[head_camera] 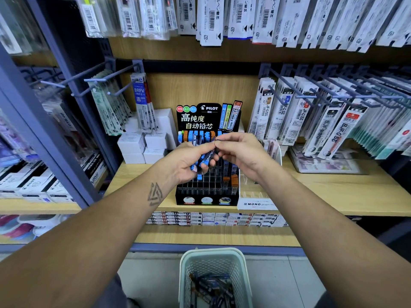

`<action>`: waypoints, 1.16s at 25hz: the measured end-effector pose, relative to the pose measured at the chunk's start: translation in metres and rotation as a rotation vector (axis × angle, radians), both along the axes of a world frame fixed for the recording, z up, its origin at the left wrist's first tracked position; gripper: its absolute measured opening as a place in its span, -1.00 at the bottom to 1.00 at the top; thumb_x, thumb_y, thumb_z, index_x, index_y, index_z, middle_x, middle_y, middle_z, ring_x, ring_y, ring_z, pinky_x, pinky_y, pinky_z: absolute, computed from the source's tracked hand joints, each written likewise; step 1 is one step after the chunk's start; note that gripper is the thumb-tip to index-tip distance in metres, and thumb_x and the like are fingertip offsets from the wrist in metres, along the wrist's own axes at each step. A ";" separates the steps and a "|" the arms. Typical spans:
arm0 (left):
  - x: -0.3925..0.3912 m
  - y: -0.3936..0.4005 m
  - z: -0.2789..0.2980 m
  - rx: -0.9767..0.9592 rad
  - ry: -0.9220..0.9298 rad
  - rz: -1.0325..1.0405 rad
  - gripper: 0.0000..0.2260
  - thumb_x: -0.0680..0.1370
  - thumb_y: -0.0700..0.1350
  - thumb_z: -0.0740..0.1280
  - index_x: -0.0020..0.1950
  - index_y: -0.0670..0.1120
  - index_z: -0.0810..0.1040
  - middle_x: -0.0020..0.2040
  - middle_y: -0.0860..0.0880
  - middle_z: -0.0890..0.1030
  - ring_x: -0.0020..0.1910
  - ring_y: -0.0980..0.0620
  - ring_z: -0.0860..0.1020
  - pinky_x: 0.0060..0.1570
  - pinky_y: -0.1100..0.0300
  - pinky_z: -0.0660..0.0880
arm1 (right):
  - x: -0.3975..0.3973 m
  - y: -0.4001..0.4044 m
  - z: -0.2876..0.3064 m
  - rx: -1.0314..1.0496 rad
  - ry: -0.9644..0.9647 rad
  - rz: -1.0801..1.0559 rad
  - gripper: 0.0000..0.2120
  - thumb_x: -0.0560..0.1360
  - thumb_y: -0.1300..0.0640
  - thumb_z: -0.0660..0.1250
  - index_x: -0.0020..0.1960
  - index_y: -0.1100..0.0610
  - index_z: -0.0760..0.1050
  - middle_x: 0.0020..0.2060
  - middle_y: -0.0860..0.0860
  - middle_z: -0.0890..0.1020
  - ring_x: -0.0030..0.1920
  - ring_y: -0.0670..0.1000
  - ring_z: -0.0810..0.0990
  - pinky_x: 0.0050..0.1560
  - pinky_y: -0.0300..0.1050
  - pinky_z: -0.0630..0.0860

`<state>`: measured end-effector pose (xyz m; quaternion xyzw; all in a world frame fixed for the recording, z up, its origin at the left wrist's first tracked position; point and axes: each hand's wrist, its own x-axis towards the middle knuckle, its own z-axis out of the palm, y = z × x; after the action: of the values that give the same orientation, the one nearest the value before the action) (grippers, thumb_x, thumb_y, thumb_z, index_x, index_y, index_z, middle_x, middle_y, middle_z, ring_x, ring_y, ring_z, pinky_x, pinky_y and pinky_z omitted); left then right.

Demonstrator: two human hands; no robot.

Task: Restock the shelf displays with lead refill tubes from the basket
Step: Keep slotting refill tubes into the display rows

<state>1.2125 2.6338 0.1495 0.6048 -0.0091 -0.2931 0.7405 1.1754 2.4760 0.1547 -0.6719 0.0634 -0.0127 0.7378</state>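
Note:
A black stepped Pilot display rack stands on the wooden shelf, with blue-capped and orange-capped lead tubes in some slots. My left hand grips a bunch of dark lead refill tubes with blue caps in front of the rack. My right hand pinches the upper end of one tube from that bunch between thumb and fingers. A pale green mesh basket sits low in the view below the shelf, with several more dark tubes lying in its bottom.
White boxes are stacked left of the rack. Refill packs hang on pegs at the right and on hooks at the left. A clear Mono display stands right of the rack. Flat boxes line the lower shelf.

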 end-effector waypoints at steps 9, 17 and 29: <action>0.000 -0.003 -0.001 -0.017 0.054 0.029 -0.85 0.57 -0.22 0.41 0.07 -0.29 0.59 -0.26 -0.20 0.61 -0.46 0.06 0.49 -0.64 0.37 0.32 | -0.007 -0.028 0.007 0.097 0.041 -0.035 -0.83 0.44 0.44 0.44 -0.02 0.28 0.56 -0.26 0.18 0.68 -0.25 0.07 0.69 -0.20 -0.14 0.63; 0.011 0.000 -0.002 0.018 0.021 0.224 -0.80 0.48 -0.37 0.46 0.04 -0.27 0.52 -0.24 -0.22 0.59 -0.50 0.03 0.46 -0.63 0.33 0.32 | -0.007 -0.028 0.005 -0.490 -0.076 0.117 -0.89 0.45 0.36 0.49 -0.05 0.23 0.68 -0.26 0.13 0.71 -0.23 0.05 0.69 -0.01 0.01 0.66; 0.022 0.053 0.014 -0.046 -0.007 0.258 -0.87 0.53 -0.18 0.46 -0.09 -0.22 0.58 -0.35 -0.11 0.58 -0.51 0.10 0.45 -0.64 0.36 0.27 | 0.018 0.013 0.011 -0.520 -0.194 -0.086 -0.90 0.47 0.31 0.49 -0.05 0.20 0.61 -0.27 0.05 0.65 -0.30 -0.01 0.60 -0.07 -0.01 0.61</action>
<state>1.2349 2.6869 0.1639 0.5849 0.0595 -0.1931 0.7856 1.1934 2.4885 0.1657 -0.8311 0.0156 -0.1243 0.5418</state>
